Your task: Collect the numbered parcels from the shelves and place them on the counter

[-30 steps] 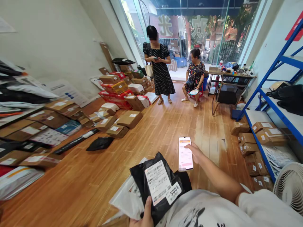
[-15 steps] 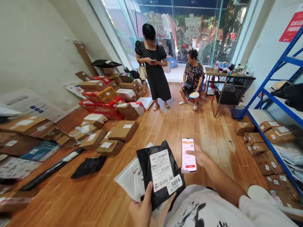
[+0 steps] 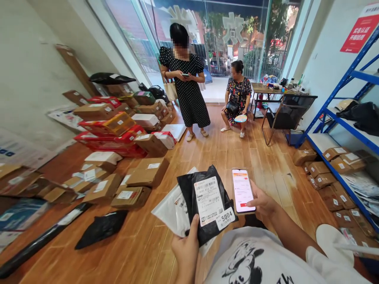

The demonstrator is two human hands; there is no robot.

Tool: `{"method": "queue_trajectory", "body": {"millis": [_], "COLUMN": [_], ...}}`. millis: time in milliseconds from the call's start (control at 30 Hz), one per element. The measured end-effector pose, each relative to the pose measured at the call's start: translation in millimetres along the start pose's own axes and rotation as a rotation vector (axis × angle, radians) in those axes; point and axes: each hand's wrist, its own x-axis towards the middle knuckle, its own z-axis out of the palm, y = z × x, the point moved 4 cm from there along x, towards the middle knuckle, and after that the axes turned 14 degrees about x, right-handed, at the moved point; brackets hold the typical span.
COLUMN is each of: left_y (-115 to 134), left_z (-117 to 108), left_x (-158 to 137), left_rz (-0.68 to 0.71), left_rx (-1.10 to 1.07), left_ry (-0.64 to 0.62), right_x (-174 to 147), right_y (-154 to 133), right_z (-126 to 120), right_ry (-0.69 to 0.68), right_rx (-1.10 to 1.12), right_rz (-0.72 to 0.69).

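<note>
My left hand grips a black plastic parcel with its thumb on top. The parcel bears a white shipping label and a sticker reading 5004. Beneath it, in the same hand, a white plastic parcel sticks out to the left. To the right, my right hand is closed around a smartphone held upright with its screen lit. My right thumb lies over the red button low on the screen. Parcel and phone are side by side, a small gap between them.
Cardboard boxes and red cartons are piled on the left floor, near a black parcel. A standing person and a seated person are ahead. A blue shelf with parcels lines the right, near a chair.
My right thumb has moved down the phone screen to the red button. Phone and parcels sit slightly farther right in view, and the camera has shifted a little.
</note>
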Motion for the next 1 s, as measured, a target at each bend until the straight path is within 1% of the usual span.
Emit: {"method": "queue_trajectory", "body": {"millis": [200, 333, 733, 1000], "left_y": [24, 34, 54, 59], "left_z": [11, 15, 36, 46], "left_x": [8, 13, 18, 20], "left_rz": [0.053, 0.065, 0.055, 0.059], "left_rx": [-0.087, -0.105, -0.082, -0.055], "left_ry": [-0.013, -0.010, -0.040, -0.075], "right_x": [15, 20, 16, 17], "right_y": [-10, -14, -32, -38], "right_z": [7, 10, 18, 18], "right_ry": [0.028, 0.033, 0.017, 0.010], "right_rx": [-0.027, -0.038, -0.073, -0.073], "right_rz": [-0.038, -0.068, -0.085, -0.074]}}
